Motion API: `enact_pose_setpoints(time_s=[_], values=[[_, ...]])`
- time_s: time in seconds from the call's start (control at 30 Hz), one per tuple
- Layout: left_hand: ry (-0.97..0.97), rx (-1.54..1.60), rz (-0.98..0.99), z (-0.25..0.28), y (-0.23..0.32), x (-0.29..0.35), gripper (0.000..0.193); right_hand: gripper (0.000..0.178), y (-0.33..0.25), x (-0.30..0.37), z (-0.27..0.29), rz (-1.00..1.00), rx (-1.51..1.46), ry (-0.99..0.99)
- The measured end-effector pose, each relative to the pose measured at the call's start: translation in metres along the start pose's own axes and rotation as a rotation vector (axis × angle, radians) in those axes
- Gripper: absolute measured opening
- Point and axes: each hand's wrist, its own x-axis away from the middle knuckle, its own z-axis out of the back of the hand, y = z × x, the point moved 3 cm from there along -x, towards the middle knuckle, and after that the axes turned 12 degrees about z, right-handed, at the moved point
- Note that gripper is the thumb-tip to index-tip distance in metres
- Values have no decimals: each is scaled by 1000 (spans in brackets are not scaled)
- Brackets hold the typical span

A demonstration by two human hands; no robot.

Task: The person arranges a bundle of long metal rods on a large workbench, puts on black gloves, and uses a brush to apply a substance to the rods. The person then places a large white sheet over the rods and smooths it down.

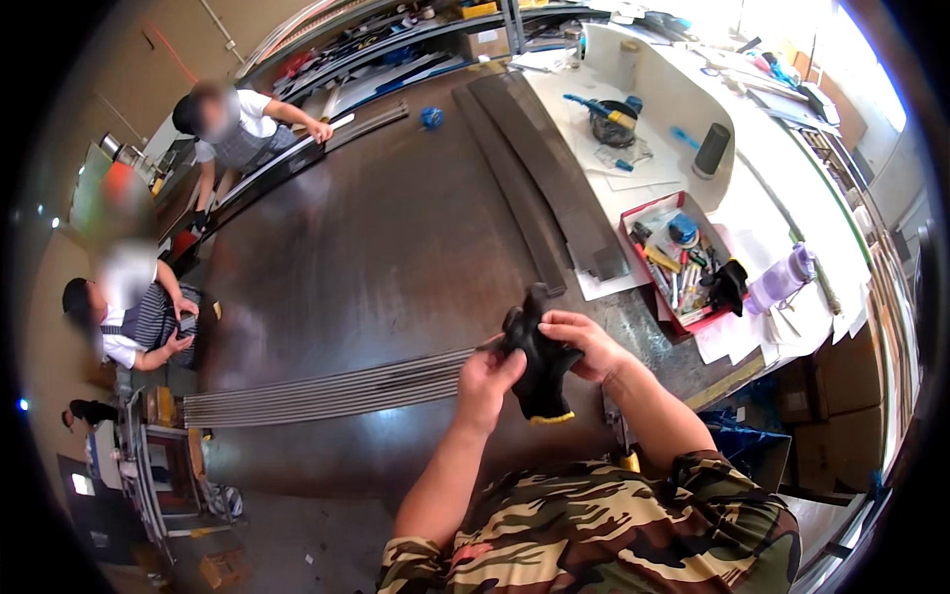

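Observation:
Both my hands hold a black work glove (539,361) with a yellow cuff edge over the near part of a dark metal table (386,247). My left hand (487,381) pinches the glove's left side near the cuff. My right hand (584,342) grips its upper right side by the fingers. The glove hangs cuff-down between them. A bundle of long thin metal rods (327,391) lies on the table just left of my hands.
Long dark metal strips (554,183) lie along the table's right side. A red tray (683,262) of small tools, a second black glove (729,285), a lilac bottle (780,279) and a grey cylinder (712,150) stand on white sheets at right. Two people work at far left.

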Motion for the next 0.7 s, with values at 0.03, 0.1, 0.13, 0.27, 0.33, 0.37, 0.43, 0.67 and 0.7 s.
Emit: enact_pose_setpoints(time_s=[0.03,0.1,0.13,0.27,0.33,0.37,0.43,0.67,0.7], values=[[119,-8,22,5,2,3,50,33,16,3,-4,-12,-99,1],[259,178,-11,24,0,7,25,38,36,9,-10,-25,-283,-3],[289,263,-39,32,-2,11,21,42,46,17,-14,-24,-244,-44],[269,309,-91,59,-15,14,20,68,77,56,-25,60,-131,-328],[240,355,-56,67,-15,19,21,78,79,62,-30,13,-194,-322],[233,383,-76,71,-13,21,20,79,79,62,-33,19,-185,-324],[189,477,-74,72,-9,29,18,76,76,65,-45,33,-39,-321],[-143,629,-79,100,6,55,89,15,99,35,-33,315,-62,173],[-159,699,-130,112,18,66,96,13,75,36,-42,374,-60,173]])
